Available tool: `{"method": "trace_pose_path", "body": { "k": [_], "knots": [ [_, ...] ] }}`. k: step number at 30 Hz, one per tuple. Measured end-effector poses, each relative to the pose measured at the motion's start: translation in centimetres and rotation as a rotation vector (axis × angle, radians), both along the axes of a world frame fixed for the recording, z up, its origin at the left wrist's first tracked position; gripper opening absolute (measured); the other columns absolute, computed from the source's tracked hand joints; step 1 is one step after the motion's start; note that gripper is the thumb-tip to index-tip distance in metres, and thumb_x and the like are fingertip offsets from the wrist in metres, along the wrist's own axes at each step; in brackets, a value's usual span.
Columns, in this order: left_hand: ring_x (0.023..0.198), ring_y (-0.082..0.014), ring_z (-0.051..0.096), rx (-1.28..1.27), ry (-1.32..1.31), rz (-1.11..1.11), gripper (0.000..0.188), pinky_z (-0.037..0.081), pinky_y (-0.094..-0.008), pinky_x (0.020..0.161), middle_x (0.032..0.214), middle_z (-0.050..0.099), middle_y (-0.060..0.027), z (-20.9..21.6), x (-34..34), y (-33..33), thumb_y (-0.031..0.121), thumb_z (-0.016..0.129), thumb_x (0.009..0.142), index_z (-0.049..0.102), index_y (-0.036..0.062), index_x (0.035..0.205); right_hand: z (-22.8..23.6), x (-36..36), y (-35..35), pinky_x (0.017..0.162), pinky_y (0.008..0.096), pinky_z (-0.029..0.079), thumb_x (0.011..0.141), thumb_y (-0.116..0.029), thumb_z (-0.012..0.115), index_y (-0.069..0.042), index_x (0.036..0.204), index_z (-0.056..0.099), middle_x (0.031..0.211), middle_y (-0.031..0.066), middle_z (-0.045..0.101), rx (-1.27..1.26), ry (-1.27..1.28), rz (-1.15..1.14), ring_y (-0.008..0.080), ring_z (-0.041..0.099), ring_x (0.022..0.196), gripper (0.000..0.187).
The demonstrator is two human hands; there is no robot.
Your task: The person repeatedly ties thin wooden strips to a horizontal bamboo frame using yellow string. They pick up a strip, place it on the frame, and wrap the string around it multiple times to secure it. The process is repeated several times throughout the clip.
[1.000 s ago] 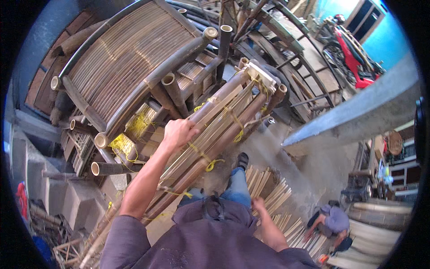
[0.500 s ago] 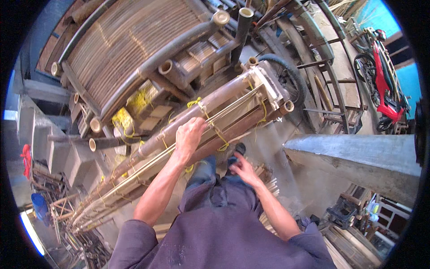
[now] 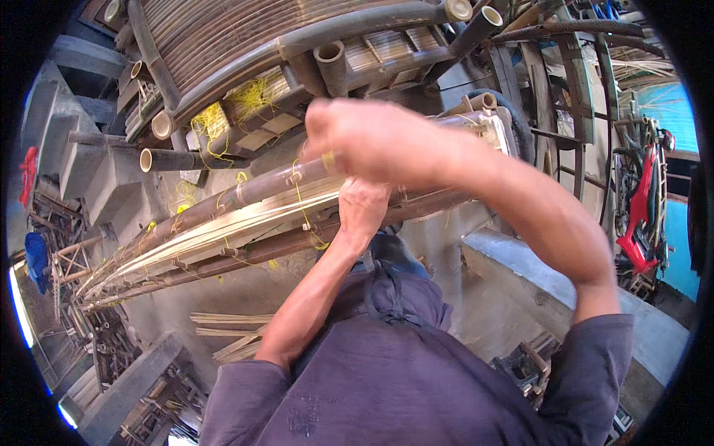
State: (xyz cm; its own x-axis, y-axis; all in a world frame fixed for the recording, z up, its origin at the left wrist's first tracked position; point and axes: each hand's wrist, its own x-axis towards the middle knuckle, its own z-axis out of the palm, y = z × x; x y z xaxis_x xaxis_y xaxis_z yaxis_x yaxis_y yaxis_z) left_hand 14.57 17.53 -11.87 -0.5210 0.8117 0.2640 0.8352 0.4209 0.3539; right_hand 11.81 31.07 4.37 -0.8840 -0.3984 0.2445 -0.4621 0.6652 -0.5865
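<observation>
A long frame of two brown bamboo poles runs diagonally in front of me, tied at intervals with yellow string. Between the poles lies a bundle of thin pale bamboo strips. My left hand is closed around the strips near the middle of the frame. Above it and crossing over the frame, my right hand is raised and curled like a fist, blurred by motion. Something small and yellowish shows at its underside; what the fingers hold is hidden.
A large slatted bamboo seat stands beyond the frame, with tangled yellow string beneath it. Concrete steps are at left, a concrete ledge at right. A red bicycle stands far right. Loose strips lie on the floor.
My right hand has swung up from low beside my leg to above the frame, its fingers now curled. My left hand stays closed on the strips. The view has shifted.
</observation>
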Motion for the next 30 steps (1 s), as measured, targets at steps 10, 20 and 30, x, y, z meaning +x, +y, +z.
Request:
{"method": "trace_pose_path", "body": {
  "k": [10,20,30],
  "knots": [
    [0.068,-0.0294,0.061,0.026,-0.136,0.073,0.017,0.047,-0.04,0.063,0.071,0.06,-0.0108,0.4,0.2,0.0,0.024,0.062,0.086,0.061,0.0069,0.084,-10.6,0.4,2.3,0.053,0.0311,0.037,0.091,-0.018,0.051,-0.008,0.07,0.048,0.056,0.0032,0.041,-0.803,-0.039,-0.548,0.0145,0.04,0.049,0.023],
    [0.074,-0.0114,0.058,0.283,-1.226,0.036,0.035,0.046,-0.0287,0.074,0.074,0.061,-0.0029,7.9,-4.6,5.4,0.035,0.049,0.098,0.062,0.0031,0.091,-18.1,15.0,-8.2,0.051,0.041,0.052,0.077,-0.022,0.056,-0.007,0.063,0.064,0.063,0.0118,0.065,0.026,-0.299,-0.228,0.0278,0.066,0.059,0.022],
    [0.072,-0.029,0.067,-0.521,-0.575,-0.056,0.039,0.051,-0.0427,0.064,0.075,0.068,-0.0145,-4.3,-13.2,12.9,0.038,0.053,0.09,0.068,0.0031,0.08,-15.8,17.1,-7.6,0.072,0.0371,0.053,0.07,-0.012,0.064,-0.006,0.081,0.063,0.088,0.0133,0.066,-0.238,-0.214,-0.488,0.0247,0.065,0.085,0.013]
  ]
}}
